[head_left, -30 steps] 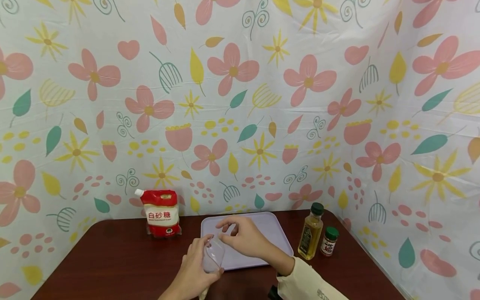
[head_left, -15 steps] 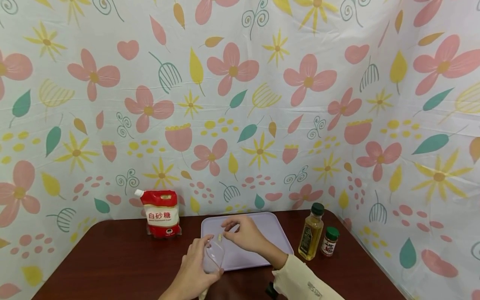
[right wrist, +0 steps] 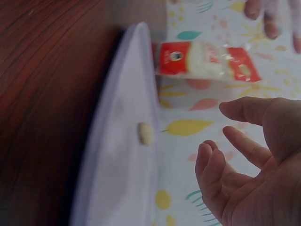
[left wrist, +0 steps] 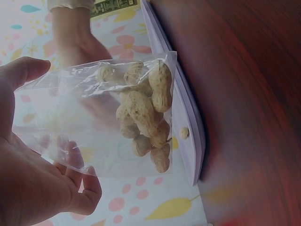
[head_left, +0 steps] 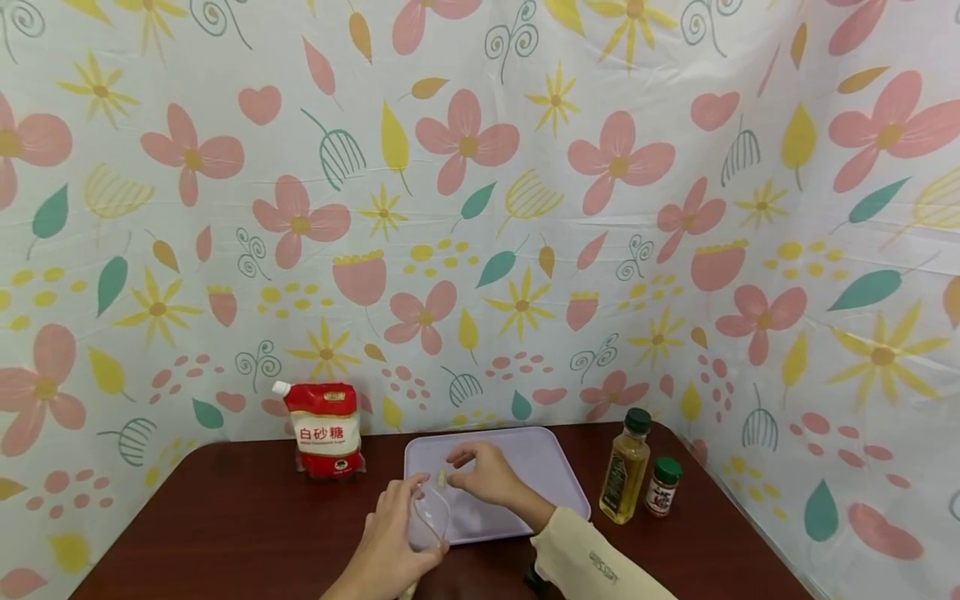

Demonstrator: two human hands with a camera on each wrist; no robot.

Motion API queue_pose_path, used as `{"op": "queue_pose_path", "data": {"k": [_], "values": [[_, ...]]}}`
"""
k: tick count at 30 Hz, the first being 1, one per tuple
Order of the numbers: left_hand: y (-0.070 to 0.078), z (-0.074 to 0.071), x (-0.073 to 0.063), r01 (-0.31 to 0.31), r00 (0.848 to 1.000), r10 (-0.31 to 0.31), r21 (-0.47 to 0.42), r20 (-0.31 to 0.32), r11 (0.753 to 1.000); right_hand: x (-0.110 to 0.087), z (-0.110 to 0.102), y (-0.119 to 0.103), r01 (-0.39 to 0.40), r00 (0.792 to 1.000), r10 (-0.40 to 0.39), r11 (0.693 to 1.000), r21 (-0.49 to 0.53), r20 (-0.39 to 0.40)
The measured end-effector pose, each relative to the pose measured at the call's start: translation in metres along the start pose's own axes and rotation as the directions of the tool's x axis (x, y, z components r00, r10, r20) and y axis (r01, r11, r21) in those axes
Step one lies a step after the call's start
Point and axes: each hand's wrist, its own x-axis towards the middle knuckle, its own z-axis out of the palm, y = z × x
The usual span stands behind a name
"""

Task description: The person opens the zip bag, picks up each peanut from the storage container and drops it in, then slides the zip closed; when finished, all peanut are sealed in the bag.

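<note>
My left hand [head_left: 386, 533] holds a clear plastic bag [head_left: 429, 521] upright at the front left of a pale purple tray [head_left: 540, 475]. In the left wrist view, several unshelled peanuts [left wrist: 141, 110] are bunched at the bottom of the bag, with its sides gripped between thumb and fingers higher up. One loose peanut [right wrist: 146, 134] lies on the tray. Above it, my right hand [head_left: 487, 475] hovers with loosely bent fingers. Nothing shows between its thumb and fingers in the right wrist view, where a gap separates them.
A red and white sugar pouch [head_left: 324, 429] stands at the back left of the dark wooden table [head_left: 225, 517]. To the tray's right are an oil bottle [head_left: 625, 475] with a dark green cap and a small green-lidded jar [head_left: 662, 487]. A flower-patterned curtain [head_left: 465, 208] hangs behind.
My right hand has drawn slightly to the right, away from the bag. A peanut now shows on the tray beneath its fingertips. The left hand stays put with the bag.
</note>
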Motion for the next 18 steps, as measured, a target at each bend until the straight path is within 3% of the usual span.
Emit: {"op": "queue_pose_path", "data": {"k": [8, 18], "values": [[-0.002, 0.000, 0.000, -0.003, 1.000, 0.003, -0.004, -0.015, 1.000, 0.012, 0.016, 0.021, -0.004, 0.999, 0.007, 0.996, -0.086, 0.032], [-0.001, -0.003, -0.004, -0.012, 0.999, 0.012, -0.018, -0.030, 1.000, 0.030, 0.032, 0.043, -0.081, 0.995, 0.089, 0.985, -0.150, 0.048]]}}
